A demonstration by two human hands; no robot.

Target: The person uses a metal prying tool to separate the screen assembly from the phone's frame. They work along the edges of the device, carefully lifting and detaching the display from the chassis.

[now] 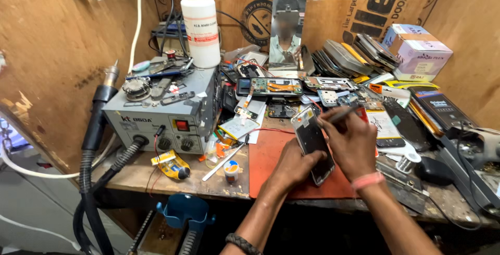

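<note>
We are gripping opened phone (312, 143) with left hand (294, 164), tilted over red mat (268, 164) near workbench (135, 174) front edge; right hand (351, 143) pinching tweezers (341, 113) at its top.

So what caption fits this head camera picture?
Left hand holds an opened phone while right hand works with tweezers.

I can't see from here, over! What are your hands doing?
Left hand holds phone tilted over red mat. Right hand grips thin tool at its top. Loose parts crowd around.
</note>
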